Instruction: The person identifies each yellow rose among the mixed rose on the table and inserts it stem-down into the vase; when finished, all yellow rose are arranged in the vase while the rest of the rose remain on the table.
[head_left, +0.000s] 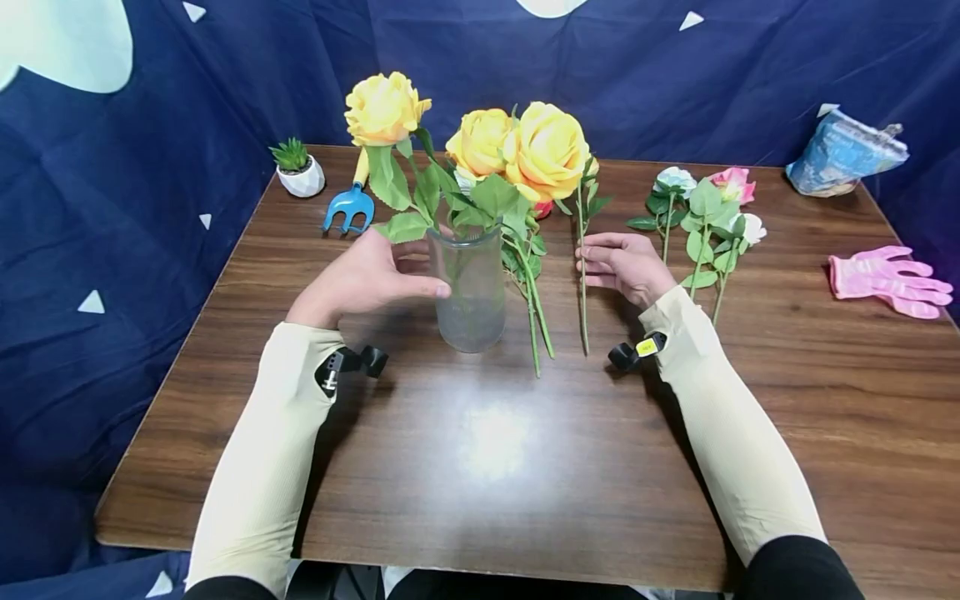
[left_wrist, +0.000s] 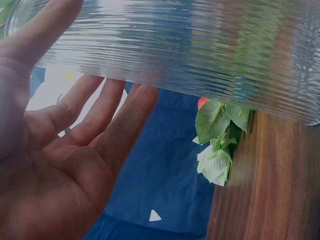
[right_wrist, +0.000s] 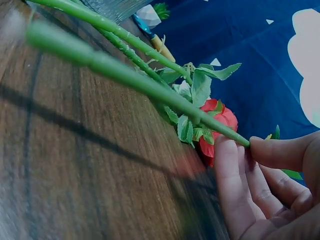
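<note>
A ribbed glass vase [head_left: 470,292] stands on the wooden table [head_left: 525,467] with yellow roses [head_left: 546,150] rising from it. My left hand [head_left: 367,279] cups its left side, thumb on the front of the glass and fingers behind. In the left wrist view the palm [left_wrist: 55,170] is close under the vase wall [left_wrist: 200,50]. My right hand [head_left: 622,265] pinches a thin green flower stem [head_left: 582,283] that lies on the table right of the vase. The right wrist view shows a fingertip [right_wrist: 227,150] and the thumb on that stem [right_wrist: 150,85], with a red flower [right_wrist: 217,125] behind.
Two more stems [head_left: 536,325] lie between the vase and the held stem. White and pink flowers [head_left: 705,217] lie to the right, pink gloves [head_left: 888,279] and a bag [head_left: 843,154] further right. A blue hand rake [head_left: 349,208] and a small potted plant [head_left: 298,167] sit back left.
</note>
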